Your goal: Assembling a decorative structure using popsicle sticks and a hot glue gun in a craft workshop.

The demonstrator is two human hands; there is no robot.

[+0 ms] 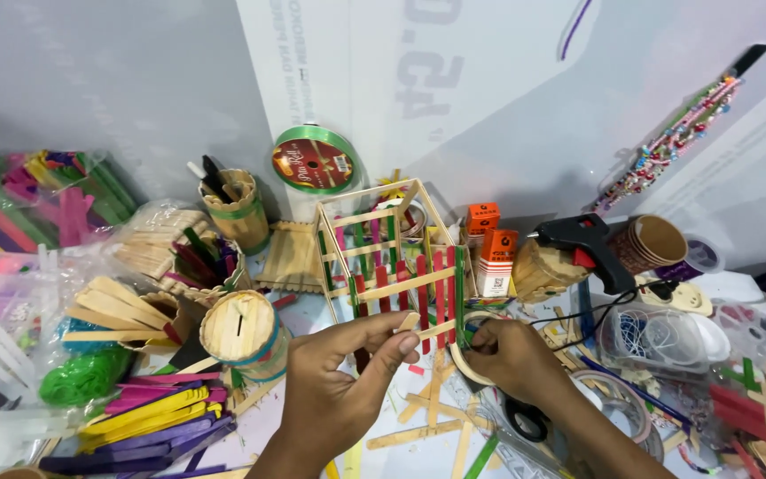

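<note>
Fingers of the left hand [339,377] pinched a plain stick [408,321] against the stick house [392,262] at mid-tabletop, steadying it, while the right hand [507,355] gripped a tape roll [470,348] beside its red fence

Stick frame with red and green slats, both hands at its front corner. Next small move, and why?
Probably press the plain stick flat against the frame's lower front rail. The left hand pinches that stick at its tip, right by the rail, and it looks not yet seated. The right hand is at the green corner post with a tape roll under it, seemingly bracing the frame.
</note>
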